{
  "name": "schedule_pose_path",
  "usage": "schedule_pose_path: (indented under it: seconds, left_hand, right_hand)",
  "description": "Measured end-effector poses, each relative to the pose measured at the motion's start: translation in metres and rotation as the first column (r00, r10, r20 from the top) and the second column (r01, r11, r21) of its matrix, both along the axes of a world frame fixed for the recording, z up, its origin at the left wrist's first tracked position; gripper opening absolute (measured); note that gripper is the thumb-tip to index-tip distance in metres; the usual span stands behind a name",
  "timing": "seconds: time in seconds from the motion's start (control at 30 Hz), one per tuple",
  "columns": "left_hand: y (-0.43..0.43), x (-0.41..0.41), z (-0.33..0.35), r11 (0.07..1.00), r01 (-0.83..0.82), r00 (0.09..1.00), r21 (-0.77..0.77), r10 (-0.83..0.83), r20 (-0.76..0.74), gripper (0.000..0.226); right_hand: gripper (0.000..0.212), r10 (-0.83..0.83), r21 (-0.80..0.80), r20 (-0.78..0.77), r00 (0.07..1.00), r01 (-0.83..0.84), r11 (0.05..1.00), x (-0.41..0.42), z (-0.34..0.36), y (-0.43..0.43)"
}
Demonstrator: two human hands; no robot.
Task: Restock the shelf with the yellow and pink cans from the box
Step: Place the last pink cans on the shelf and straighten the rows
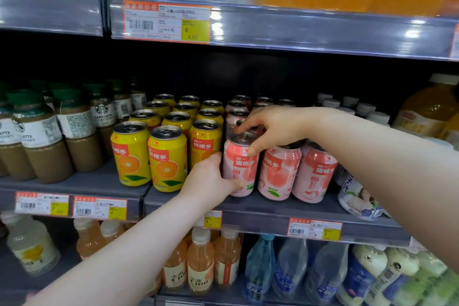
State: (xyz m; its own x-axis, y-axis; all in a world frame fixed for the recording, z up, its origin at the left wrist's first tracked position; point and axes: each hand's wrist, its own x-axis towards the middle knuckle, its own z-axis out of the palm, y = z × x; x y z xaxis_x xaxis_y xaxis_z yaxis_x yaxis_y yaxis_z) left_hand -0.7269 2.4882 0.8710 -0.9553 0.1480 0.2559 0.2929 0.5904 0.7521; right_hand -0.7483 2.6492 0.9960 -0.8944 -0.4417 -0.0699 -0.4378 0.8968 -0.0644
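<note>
On the shelf (273,207), left hand (211,179) and right hand (273,126) clasp pink can (239,166).

One head-worn wide-angle view stands close before the middle shelf (87,182), within arm's reach, facing it nearly square and tipped slightly down. Its front edge crosses the lower half of the view. The upper shelf (298,32) spans the top, its straight edge bowed by the lens.

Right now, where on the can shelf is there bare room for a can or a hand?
Bare shelf front between the coffee bottles and yellow cans; the narrow lip before the pink cans; the dark gap above all cans. Crowded: the packed can rows around the held pink can.
</note>
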Motion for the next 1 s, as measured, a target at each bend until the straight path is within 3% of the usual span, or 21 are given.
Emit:
schedule_pose_path:
  seconds: [0.13, 0.27, 0.4, 0.53, 0.67, 1.0]
  left_hand:
    - [-0.006, 0.005, 0.008, 0.997, -0.072, 0.997, -0.034, 0.071, -0.033, 0.065]
    - [-0.007, 0.009, 0.029, 0.985, -0.157, 0.951, -0.066, 0.133, -0.279, 0.066]
    - [0.002, 0.002, 0.052, 0.922, -0.221, 0.883, -0.319, 0.05, -0.468, 0.075]
    - [0.007, -0.011, 0.056, 0.84, -0.131, 0.935, -0.527, -0.072, -0.348, 0.072]
    - [0.006, -0.014, 0.051, 0.856, -0.023, 0.958, -0.516, -0.128, -0.255, 0.062]
    - [0.005, -0.006, 0.043, 0.854, -0.033, 0.925, -0.52, -0.171, -0.339, 0.068]
  right_hand:
    - [0.057, -0.152, 0.048, -0.099, 0.983, 0.158, 0.986, 0.008, 0.01, 0.02]
    - [0.075, -0.246, 0.171, -0.073, 0.967, 0.255, 0.952, 0.017, 0.003, 0.036]
    - [0.063, -0.205, 0.075, -0.097, 0.974, 0.212, 0.974, 0.018, -0.008, 0.041]
    - [0.064, -0.119, 0.013, -0.058, 0.991, 0.119, 0.993, 0.02, -0.011, 0.044]
    - [0.062, -0.096, -0.061, -0.048, 0.994, 0.093, 0.994, 0.025, -0.015, 0.048]
    - [0.065, -0.084, 0.018, -0.069, 0.994, 0.085, 0.996, 0.027, -0.014, 0.041]
